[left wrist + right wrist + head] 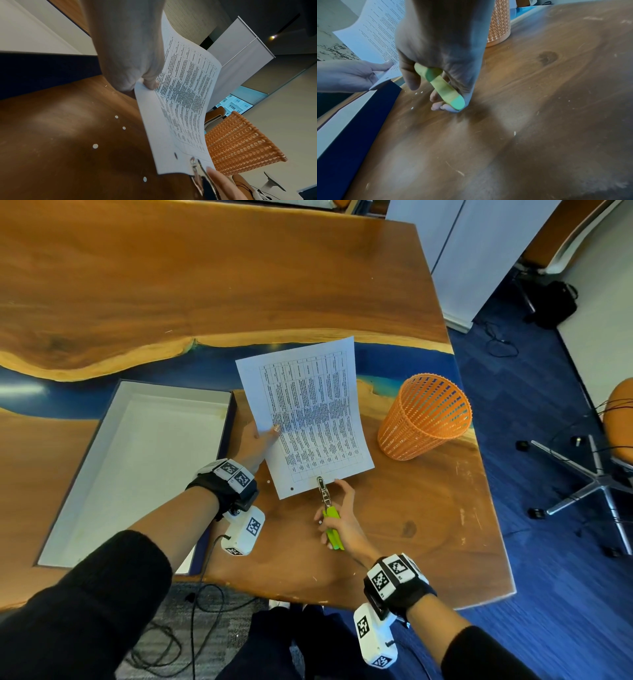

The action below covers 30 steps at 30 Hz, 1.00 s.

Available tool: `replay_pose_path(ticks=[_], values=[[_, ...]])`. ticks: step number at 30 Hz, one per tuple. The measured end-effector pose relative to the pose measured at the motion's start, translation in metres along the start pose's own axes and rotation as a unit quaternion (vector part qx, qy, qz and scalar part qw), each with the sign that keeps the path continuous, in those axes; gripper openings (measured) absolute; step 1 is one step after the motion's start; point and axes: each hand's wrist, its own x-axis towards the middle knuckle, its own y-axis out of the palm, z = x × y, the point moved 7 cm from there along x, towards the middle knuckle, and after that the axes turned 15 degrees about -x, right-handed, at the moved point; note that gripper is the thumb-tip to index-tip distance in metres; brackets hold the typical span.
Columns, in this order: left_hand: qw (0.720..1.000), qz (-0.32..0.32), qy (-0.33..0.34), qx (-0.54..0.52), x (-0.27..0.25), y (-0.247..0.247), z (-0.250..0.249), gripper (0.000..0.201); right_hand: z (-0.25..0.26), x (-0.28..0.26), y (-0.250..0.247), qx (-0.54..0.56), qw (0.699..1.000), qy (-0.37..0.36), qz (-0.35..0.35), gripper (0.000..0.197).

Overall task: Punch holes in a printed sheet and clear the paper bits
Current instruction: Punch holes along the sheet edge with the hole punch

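Observation:
My left hand [259, 436] pinches the left edge of a printed sheet [310, 412], holding it lifted and curved above the wooden table [411, 525]. My right hand [337, 518] grips the green handles of a hand punch [330, 518]; its metal head sits over the sheet's near edge. One punched hole [292, 488] shows near the sheet's near left corner. In the left wrist view the thumb [151, 83] presses on the sheet [180, 108], and several white paper bits [95, 146] lie on the table. The right wrist view shows fingers curled round the green handle [443, 86].
An orange mesh basket [424, 416] stands on the table to the right of the sheet. A shallow white box lid [137, 467] with dark blue sides lies to the left. The table's edge runs near my body and along the right; office chair legs stand beyond.

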Motion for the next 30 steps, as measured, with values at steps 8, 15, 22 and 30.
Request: replay_pose_path(ticks=[8, 15, 22, 30], values=[[1.000, 0.002, 0.016, 0.006, -0.0009, -0.0013, -0.0047, 0.040, 0.0081, -0.0006, -0.0016, -0.023, 0.999, -0.037, -0.024, 0.087], [1.000, -0.015, -0.003, -0.006, 0.0004, -0.0036, 0.0005, 0.042, 0.0067, 0.0014, -0.0012, 0.003, 1.000, -0.020, -0.011, 0.091], [1.000, 0.004, -0.006, -0.009, -0.0004, -0.0021, 0.0000, 0.043, 0.0061, 0.0003, 0.0069, 0.068, 0.997, -0.007, 0.047, 0.084], [1.000, -0.012, 0.000, -0.006, 0.0019, -0.0086, -0.0017, 0.041, 0.0092, 0.0024, 0.0041, 0.079, 0.996, -0.007, 0.043, 0.089]])
